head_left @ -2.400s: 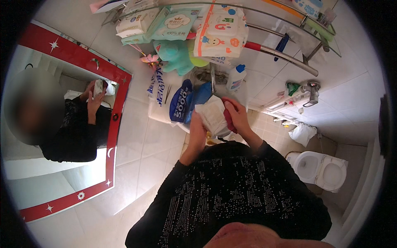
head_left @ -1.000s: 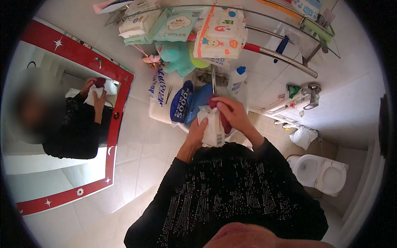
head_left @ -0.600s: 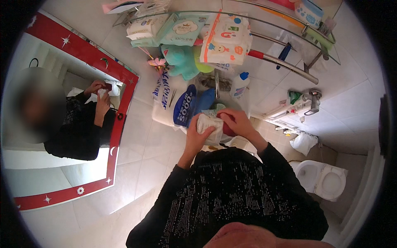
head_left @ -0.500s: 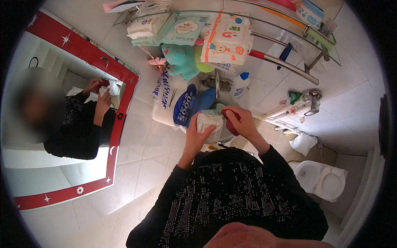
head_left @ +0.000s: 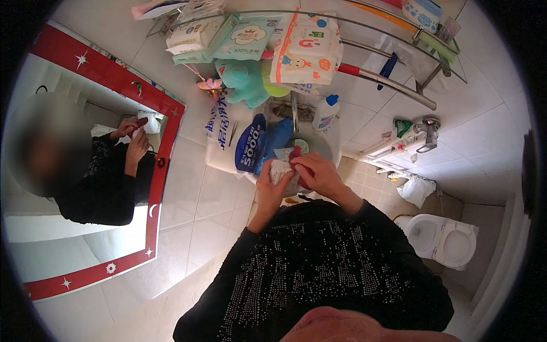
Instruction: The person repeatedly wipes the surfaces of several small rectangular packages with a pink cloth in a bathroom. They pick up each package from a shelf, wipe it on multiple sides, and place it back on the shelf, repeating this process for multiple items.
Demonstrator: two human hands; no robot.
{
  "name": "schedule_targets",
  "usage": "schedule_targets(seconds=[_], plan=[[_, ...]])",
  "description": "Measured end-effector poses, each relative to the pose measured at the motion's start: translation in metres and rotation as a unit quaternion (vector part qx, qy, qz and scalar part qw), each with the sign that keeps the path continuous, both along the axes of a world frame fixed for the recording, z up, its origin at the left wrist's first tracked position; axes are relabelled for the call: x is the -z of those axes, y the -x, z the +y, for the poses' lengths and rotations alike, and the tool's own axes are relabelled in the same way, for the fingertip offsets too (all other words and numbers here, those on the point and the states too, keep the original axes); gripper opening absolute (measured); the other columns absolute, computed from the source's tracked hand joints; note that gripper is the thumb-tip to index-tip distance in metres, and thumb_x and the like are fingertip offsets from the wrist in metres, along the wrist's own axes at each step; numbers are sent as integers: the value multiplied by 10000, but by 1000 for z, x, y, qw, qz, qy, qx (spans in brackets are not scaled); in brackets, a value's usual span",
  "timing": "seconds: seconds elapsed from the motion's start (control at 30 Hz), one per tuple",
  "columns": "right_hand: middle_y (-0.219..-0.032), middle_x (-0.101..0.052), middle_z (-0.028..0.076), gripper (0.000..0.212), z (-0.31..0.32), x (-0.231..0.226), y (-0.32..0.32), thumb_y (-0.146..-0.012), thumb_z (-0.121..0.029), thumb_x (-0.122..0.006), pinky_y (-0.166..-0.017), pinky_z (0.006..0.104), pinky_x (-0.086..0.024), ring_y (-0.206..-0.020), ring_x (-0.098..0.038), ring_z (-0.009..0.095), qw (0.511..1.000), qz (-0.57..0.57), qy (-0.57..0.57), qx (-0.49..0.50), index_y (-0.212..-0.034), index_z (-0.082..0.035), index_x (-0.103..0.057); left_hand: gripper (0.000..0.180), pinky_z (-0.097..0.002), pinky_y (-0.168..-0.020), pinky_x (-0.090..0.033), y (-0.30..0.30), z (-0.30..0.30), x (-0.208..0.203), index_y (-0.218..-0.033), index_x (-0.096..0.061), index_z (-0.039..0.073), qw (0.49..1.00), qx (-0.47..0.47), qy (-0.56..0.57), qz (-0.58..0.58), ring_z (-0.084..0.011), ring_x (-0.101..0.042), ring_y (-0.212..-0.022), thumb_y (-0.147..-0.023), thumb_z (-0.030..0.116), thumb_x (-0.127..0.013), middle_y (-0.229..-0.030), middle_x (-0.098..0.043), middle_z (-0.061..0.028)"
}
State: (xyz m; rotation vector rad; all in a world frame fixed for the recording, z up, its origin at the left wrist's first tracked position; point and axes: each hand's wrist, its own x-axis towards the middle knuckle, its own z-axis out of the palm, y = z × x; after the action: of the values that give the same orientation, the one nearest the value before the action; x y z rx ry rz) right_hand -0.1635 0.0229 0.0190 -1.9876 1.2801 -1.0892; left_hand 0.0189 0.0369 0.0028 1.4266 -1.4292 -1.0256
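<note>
Fingers of both hands clamp a white cloth [head_left: 280, 170] over the sink [head_left: 327, 149], wrists bent inward, left hand [head_left: 269, 185], right hand [head_left: 317, 174]

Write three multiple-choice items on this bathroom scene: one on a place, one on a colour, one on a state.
1. Where is the toilet?
A. at the person's lower right
B. under the mirror
C. on the glass shelf

2. What colour is the mirror frame?
A. blue
B. red
C. green

3. What are the hands doing?
A. hanging at the sides
B. both on the white cloth over the sink
C. holding the white bottle

Answers: 1 A, it stands by the right wall; 2 B, red with white stars; 3 B, left hand and right hand meet on the cloth, a dark red item between them.
</note>
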Motion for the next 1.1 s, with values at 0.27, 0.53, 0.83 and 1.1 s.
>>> schedule_targets(seconds=[0.27,0.53,0.83,1.1], plan=[[-1111,-688,96,360,-2,42,49,-996,-298,-540,-841,293,-509,-969,-633,156,861,-303,-407,29,-1219,-39,-654,572,-319,-943,-467,-24,-15,3,-1349,-435,20,968,53,-92,226,-181,-564,-1080,-855,133,-699,-1211,-569,-105],[-1111,-679,88,331,-23,14,6,-1011,-256,-495,-904,285,-478,-983,-620,155,895,-337,-292,-24,-1161,-15,-665,525,-331,-947,-457,5,-19,36,-1363,-439,-20,961,26,-145,233,-203,-554,-1097,-952,245,-630,-1235,-574,-142],[-1039,-711,103,314,-21,25,1,-995,-253,-502,-886,299,-481,-941,-642,175,926,-254,-280,4,-1090,-22,-691,662,-338,-936,-485,17,4,26,-1398,-402,-14,968,74,-135,198,-214,-573,-1107,-875,247,-712,-1258,-565,-152],[-1027,-711,91,293,-22,3,9,-998,-238,-508,-878,292,-482,-951,-649,171,940,-240,-242,-24,-1077,-17,-683,687,-342,-934,-488,12,-1,19,-1394,-414,5,958,112,-142,221,-208,-581,-1103,-835,229,-744,-1252,-569,-132]])
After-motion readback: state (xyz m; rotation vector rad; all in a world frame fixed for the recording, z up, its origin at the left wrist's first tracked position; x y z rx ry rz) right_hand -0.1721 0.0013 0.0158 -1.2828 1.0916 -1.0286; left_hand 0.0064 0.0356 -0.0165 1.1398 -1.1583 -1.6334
